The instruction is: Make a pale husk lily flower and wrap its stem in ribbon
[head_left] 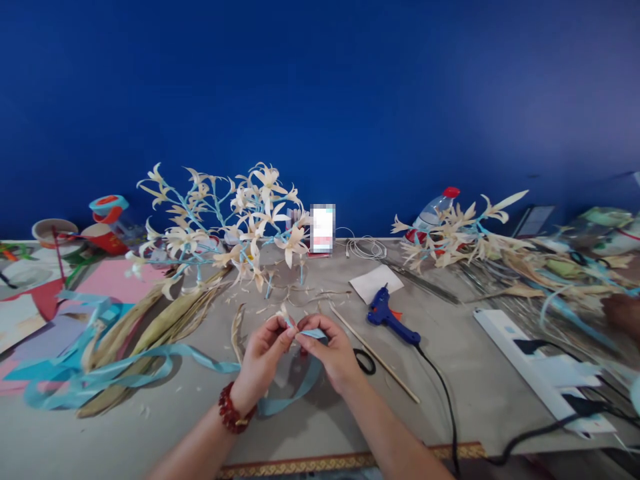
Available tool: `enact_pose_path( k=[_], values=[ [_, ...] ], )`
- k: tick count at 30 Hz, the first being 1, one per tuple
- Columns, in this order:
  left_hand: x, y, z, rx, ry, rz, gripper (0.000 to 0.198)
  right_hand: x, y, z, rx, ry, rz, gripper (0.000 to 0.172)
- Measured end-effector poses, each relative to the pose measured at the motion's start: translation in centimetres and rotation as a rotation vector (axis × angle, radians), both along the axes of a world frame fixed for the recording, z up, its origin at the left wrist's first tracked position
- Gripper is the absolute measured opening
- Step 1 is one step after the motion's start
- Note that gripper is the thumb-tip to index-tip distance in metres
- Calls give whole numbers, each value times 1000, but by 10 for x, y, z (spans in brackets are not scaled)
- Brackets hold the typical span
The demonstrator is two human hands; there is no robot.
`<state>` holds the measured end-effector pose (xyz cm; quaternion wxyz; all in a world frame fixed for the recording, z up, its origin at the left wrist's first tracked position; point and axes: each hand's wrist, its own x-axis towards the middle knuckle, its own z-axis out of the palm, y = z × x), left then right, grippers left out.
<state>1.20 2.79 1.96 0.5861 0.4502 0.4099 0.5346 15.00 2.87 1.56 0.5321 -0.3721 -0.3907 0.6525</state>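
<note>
Head view: from where I stand, both hands meet over the middle of the desk, fingertips almost touching. The left hand, above a red bead bracelet, pinches a small pale flower piece, its tip poking up past the fingers. The right hand grips pale blue ribbon right beside it, and a loop of that ribbon hangs below the two hands. I'd judge the step in hand to be binding the flower's base with ribbon, much like the blue-stemmed flowers standing behind; the fingers hide how many turns are on. The next move, I'd say, calls for a firm left pinch while the right draws the ribbon snug around the stem without creasing it. The blue glue gun lies to the right, near a thin stick, touched by neither hand
</note>
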Motion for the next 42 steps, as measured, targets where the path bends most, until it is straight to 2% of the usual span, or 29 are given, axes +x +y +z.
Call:
enact_pose_path(
  k=[7,13,18,23,28,36,39,42],
  values=[
    [0,-1,-3,-49,-117,-11,19,3,1,1,-119,70,74,28],
    [0,-2,-3,-58,-141,23,18,4,2,-2,-204,116,134,30],
    [-3,-2,-6,-56,-139,-42,16,5,3,0,-218,116,139,30],
    [-2,-1,-3,-96,-222,-97,16,4,2,-1,-230,111,174,31],
    [-1,-2,0,-132,-279,-102,18,3,1,-4,-180,95,165,32],
    [1,-1,-4,-57,-185,-6,16,4,-2,5,127,-195,-10,27],
    [0,0,-4,-70,-207,-9,15,4,-2,6,134,-193,0,25],
    [-1,-1,-2,-62,-216,-47,15,4,-1,2,72,-101,46,25]
  ],
)
